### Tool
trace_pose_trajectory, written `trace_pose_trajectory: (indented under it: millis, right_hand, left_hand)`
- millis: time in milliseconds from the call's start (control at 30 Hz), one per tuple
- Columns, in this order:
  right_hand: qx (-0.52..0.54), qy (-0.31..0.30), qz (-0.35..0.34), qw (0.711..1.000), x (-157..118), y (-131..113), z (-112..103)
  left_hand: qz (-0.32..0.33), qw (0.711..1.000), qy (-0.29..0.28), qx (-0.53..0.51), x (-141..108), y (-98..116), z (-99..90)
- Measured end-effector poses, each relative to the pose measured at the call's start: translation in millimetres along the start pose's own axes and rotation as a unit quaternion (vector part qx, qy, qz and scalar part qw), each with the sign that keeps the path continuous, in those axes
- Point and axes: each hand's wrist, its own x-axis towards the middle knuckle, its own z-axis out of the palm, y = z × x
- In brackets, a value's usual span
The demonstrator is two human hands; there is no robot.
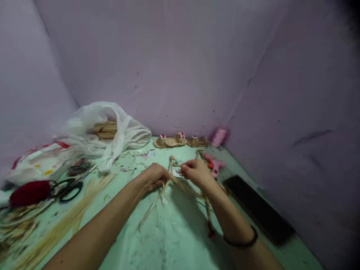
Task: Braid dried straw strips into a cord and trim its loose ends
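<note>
Over the middle of the green tabletop (140, 240), my left hand (156, 177) is closed on a thin braid of straw-coloured fibre (171, 164). Its short plaited end points away from me. Loose fibre strands (153, 206) fan out below it toward me. My right hand (197, 173), just to the right, pinches one strand (177, 165) that runs sideways from the braid. Behind my right wrist, a longer braided cord (208, 215) lies on the table, partly hidden by the arm. A pink glue gun (215, 165) rests close beyond my right hand.
Woven pieces with small flowers (171, 142) and a pink spool (219, 137) line the back wall. A dark oblong slab (258, 210) lies right. Left are a white plastic bag (132, 131) holding tan sticks, scissors (70, 191), dark red yarn (29, 194) and long pale fibres (64, 217).
</note>
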Motion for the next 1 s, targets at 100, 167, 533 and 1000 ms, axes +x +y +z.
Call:
trace_pose_trajectory:
  millis: [100,167,533,1000]
  right_hand:
    - [0.005,-0.039,0.019,0.999,-8,1,25]
    - [0.008,-0.053,0.027,0.998,-9,3,34]
    - [0.027,-0.052,0.058,0.997,-6,11,38]
    - [0.055,-0.128,0.069,0.988,-4,17,31]
  left_hand:
    - [0.014,1.0,0.002,0.007,0,-3,-1.6]
    - [0.021,1.0,0.003,0.014,0,-4,-2.2]
    - [0.029,0.936,0.108,0.335,-20,18,1.5]
    - [0.051,0.897,0.203,0.39,-60,52,-84.7]
